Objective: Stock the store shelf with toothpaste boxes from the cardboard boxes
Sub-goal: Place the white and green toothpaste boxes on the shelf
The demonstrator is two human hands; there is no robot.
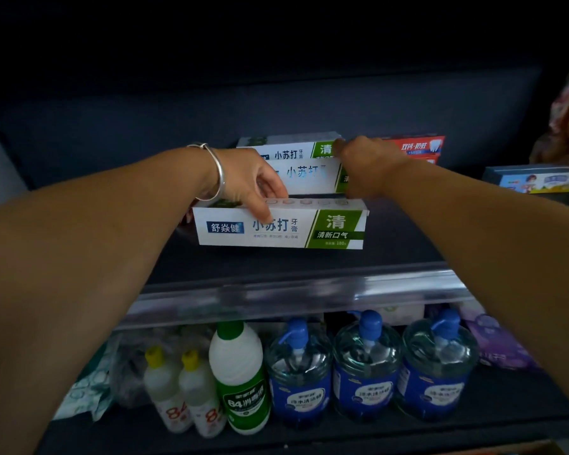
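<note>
— Where are our hands?
— Our left hand (256,185) and right hand (365,169) grip the tilted white-and-green cardboard toothpaste box (306,175).
— And it sits?
— Over the dark shelf (276,261), behind another matching front box (280,228).

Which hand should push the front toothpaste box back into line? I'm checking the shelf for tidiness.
Probably the left hand: its fingers already rest on the front toothpaste box. The right hand is busy farther back on the stacked boxes.
</note>
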